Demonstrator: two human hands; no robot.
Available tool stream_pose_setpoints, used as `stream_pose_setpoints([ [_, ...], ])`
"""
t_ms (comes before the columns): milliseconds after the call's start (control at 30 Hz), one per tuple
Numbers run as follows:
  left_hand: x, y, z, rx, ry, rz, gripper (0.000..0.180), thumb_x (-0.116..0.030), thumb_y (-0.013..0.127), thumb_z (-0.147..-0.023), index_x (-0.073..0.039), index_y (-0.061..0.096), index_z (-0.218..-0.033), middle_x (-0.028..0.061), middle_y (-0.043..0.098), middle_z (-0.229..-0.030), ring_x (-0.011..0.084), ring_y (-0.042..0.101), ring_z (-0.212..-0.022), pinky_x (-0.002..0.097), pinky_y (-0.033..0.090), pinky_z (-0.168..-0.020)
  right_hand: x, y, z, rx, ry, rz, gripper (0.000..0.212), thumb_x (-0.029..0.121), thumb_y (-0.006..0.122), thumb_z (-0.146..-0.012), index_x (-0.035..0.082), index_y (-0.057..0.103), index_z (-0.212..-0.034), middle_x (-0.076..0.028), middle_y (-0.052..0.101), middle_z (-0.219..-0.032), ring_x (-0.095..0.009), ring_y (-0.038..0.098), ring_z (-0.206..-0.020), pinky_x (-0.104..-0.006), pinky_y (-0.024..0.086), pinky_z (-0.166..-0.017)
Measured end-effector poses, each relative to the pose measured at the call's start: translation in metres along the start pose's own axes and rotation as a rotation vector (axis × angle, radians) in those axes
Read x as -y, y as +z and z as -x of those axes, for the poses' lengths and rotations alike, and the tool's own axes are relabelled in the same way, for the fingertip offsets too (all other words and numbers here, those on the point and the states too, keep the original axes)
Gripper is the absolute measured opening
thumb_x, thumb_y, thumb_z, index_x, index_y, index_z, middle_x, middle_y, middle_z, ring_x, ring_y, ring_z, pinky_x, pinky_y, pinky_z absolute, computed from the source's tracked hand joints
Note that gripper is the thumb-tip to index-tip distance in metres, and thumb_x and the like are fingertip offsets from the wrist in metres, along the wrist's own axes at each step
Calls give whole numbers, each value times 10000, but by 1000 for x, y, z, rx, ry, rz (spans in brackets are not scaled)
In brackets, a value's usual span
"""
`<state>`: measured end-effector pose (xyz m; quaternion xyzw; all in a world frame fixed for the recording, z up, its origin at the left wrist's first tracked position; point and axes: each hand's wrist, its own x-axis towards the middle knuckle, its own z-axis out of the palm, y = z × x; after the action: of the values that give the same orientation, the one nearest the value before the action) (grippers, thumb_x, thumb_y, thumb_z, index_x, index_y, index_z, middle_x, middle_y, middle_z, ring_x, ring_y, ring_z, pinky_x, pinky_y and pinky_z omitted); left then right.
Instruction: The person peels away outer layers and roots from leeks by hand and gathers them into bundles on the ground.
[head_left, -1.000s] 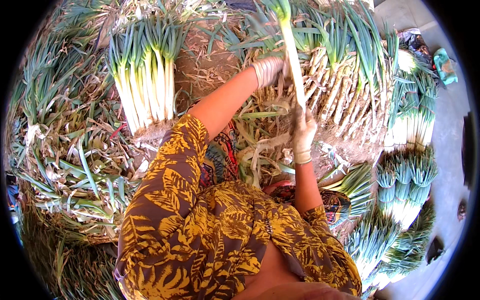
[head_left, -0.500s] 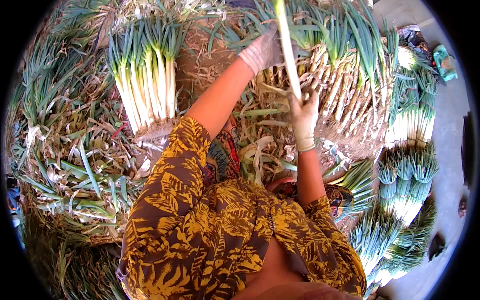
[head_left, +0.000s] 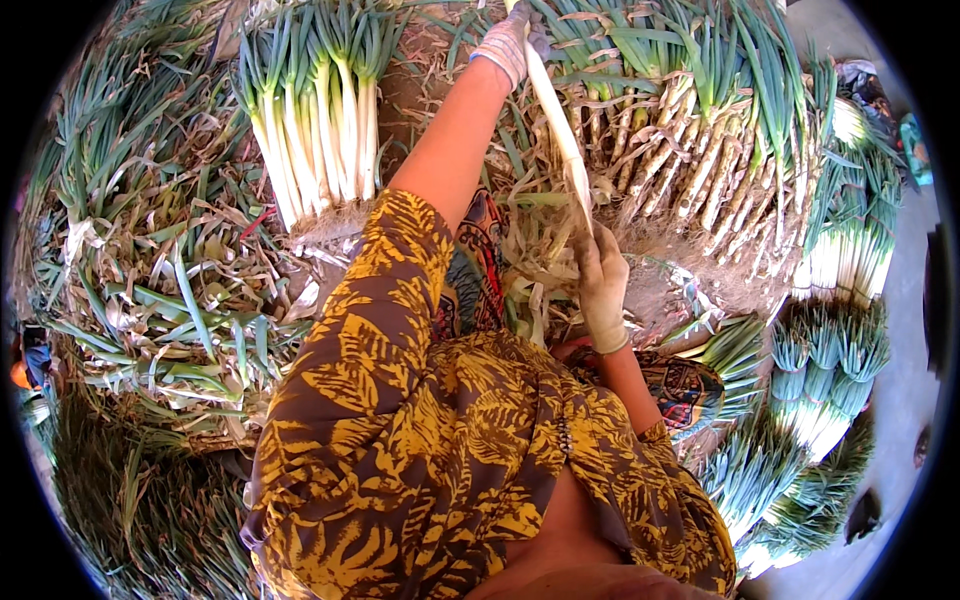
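Observation:
A long green onion (head_left: 556, 118) with a white stalk slants between my gloved hands, its root end toward me. My left hand (head_left: 510, 45) is closed around its upper part near the top edge of the view. At the lower end, my right hand (head_left: 603, 285) has its fingers pressed together on a thin pale strip of outer skin (head_left: 582, 205) running down from the stalk. Part of the right fingertips is hidden. The leafy top of the held onion runs out of view.
Clean white-stalked green onions (head_left: 315, 140) lie in a row at the far left. Unpeeled, soil-brown ones (head_left: 700, 160) lie at the far right. Tied bundles (head_left: 825, 370) are stacked along the right side. Loose leaves and peelings (head_left: 170, 330) cover the left ground.
My right hand has moved down and away from my left hand, drawing a strip of skin off the stalk. My left hand now sits farther up in view, and the whole view has shifted slightly.

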<state>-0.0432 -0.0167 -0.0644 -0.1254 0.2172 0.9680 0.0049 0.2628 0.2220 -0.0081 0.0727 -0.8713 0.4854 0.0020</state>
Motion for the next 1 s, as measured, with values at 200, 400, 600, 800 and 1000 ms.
stream_pose_setpoints([
  [200, -41, 25, 32, 19, -74, 174, 332, -448, 570, -955, -120, 595, -907, 45, 586, -728, 183, 548, -593, 301, 451, -500, -41, -25, 84, -9, 300, 49, 229, 136, 513, -978, -53, 615, -1057, -133, 660, -797, -201, 625, -690, -325, 501, -628],
  [400, -49, 34, 53, -126, 439, -348, 346, -311, 646, -919, -14, 555, -1073, 113, 593, -779, 216, 586, -704, 399, 516, -622, -171, -42, 100, -29, 409, 179, 249, 185, 535, -979, -30, 657, -1008, -24, 585, -725, -109, 431, -592, -288, 346, -512],
  [600, -126, -6, 68, -117, 551, -521, 576, -276, 675, -893, 4, 481, -1357, 110, 637, -785, 174, 568, -530, 326, 528, -548, -193, -40, 92, 58, 373, 138, 298, 222, 522, -984, -41, 660, -972, 11, 487, -635, -93, 376, -546, -283, 297, -490],
  [800, -224, -155, 58, -135, 543, -677, 371, -162, 637, -923, -25, 547, -1255, 59, 651, -981, 159, 607, -793, 316, 521, -673, -213, -25, 108, 203, 421, 255, 297, 185, 549, -966, -68, 635, -1096, -195, 647, -808, -261, 582, -687, -357, 467, -650],
  [1000, -209, -226, 82, -455, 506, -951, 530, -354, 674, -901, -36, 526, -1300, 118, 680, -897, 236, 666, -755, 353, 574, -712, -221, -20, 107, 185, 494, 161, 321, 201, 541, -958, -69, 638, -1103, -188, 650, -800, -272, 583, -683, -363, 468, -657],
])
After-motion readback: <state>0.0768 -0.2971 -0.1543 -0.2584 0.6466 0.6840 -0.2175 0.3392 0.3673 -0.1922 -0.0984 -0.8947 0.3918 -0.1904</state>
